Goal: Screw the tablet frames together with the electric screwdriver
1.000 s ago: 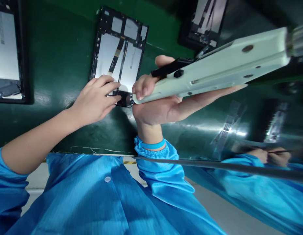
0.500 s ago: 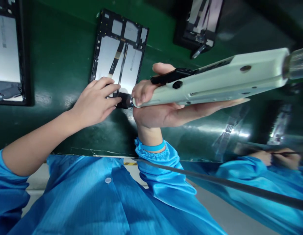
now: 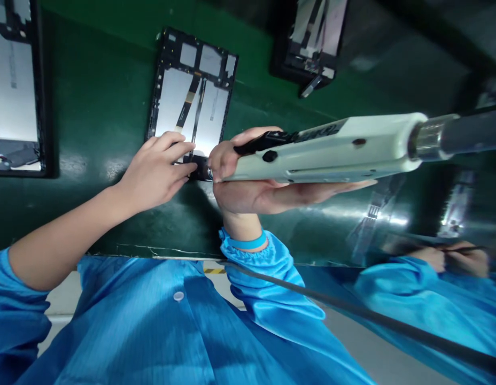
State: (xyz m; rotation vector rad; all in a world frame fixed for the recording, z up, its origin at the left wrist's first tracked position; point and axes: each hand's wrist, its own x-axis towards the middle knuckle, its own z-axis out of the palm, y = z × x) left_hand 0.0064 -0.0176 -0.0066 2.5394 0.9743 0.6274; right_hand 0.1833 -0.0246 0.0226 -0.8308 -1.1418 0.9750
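Observation:
An opened tablet frame (image 3: 192, 91) with a silver back plate and flex cables lies on the green belt (image 3: 99, 107). My left hand (image 3: 155, 168) rests on its near edge, fingers pressed down on a small black part (image 3: 199, 167). My right hand (image 3: 252, 184) is wrapped round a pale green electric screwdriver (image 3: 332, 152), its metal tip touching that black part at the frame's near corner.
Another opened tablet (image 3: 15, 91) lies at the far left and a third (image 3: 312, 43) at the top right. A grey cable (image 3: 352, 313) runs across my blue coat. At the right a co-worker's hands (image 3: 452, 256) in blue sleeves work near shiny metal.
The screwdriver's body has swung lower and more level, and its tip has shifted slightly left. My left hand stays on the tablet's edge. The view has tilted a little.

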